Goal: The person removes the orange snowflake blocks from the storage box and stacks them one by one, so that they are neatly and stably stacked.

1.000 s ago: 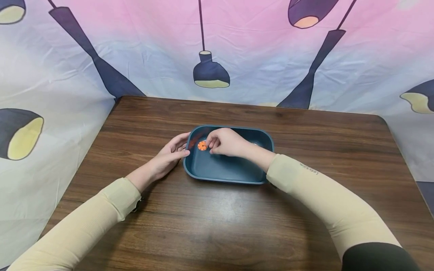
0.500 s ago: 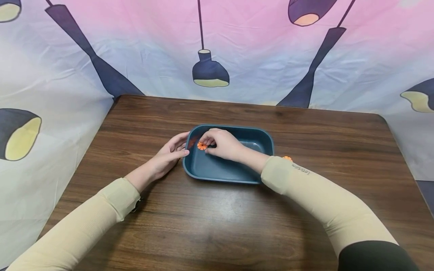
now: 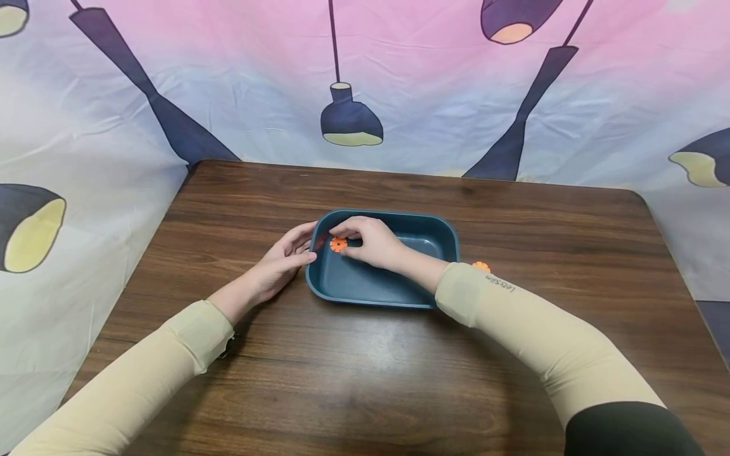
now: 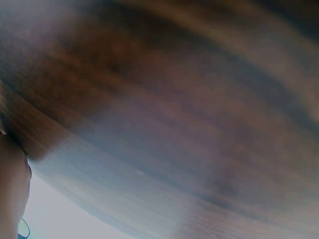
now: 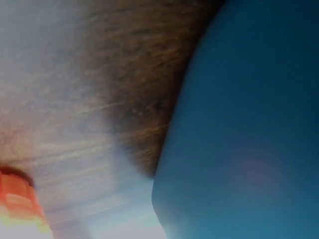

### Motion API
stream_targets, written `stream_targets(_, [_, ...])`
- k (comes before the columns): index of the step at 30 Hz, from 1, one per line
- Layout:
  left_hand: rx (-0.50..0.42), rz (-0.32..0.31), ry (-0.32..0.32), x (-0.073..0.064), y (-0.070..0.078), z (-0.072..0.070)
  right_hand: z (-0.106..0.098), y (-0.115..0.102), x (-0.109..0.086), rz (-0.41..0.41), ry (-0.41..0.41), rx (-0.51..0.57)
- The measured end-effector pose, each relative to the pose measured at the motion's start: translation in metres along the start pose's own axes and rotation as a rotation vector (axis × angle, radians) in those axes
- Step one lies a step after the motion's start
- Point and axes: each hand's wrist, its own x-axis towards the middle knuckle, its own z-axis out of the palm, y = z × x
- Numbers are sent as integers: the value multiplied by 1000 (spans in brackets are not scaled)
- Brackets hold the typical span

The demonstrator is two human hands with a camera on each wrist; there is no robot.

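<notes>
A dark teal rectangular basin [image 3: 371, 285] with rounded corners sits on the wooden table. Inside its left end is an orange notched disc [image 3: 338, 244] with a small hole in the middle. My right hand [image 3: 371, 242] reaches over the right rim, fingers and thumb parted on either side of that disc. Against the basin's left end rests my left hand [image 3: 282, 261], its thumb at the rim and its fingertips hidden behind the outer wall. The right wrist view has the basin's outer wall [image 5: 239, 119] close up; the left wrist view is mostly blurred wood.
A second orange notched disc [image 3: 481, 266] lies on the table [image 3: 342, 392] beyond the right sleeve, partly covered by it; an orange piece [image 5: 20, 199] also shows low in the right wrist view. A printed cloth [image 3: 274, 76] hangs behind the table.
My right fingers have opened away from the disc in the basin, and the right forearm has shifted slightly left, uncovering the second orange disc. The left hand stays at the basin's end.
</notes>
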Motion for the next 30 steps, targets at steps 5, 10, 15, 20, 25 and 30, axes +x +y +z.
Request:
stream_targets(5, [-3,1,-2,0,1,0,-1,1,0,2,-25,-40])
stream_targets(10, [0,2,-3,0,1,0,0,2,-1,-15,-53,-125])
stream_targets(15, [13,-5,-3,0,0,-1,1,3,-1,-48,-70,-167])
stream_targets(20, [9,9,-7,0,-3,-2,2,2,-1,-67,-78,-166])
stream_targets(25, [3,16,-5,1,-4,-2,3,1,-2,-70,-91,-175])
stream_targets(30, [6,10,1,1,-5,-2,4,1,-2,-78,-115,-205])
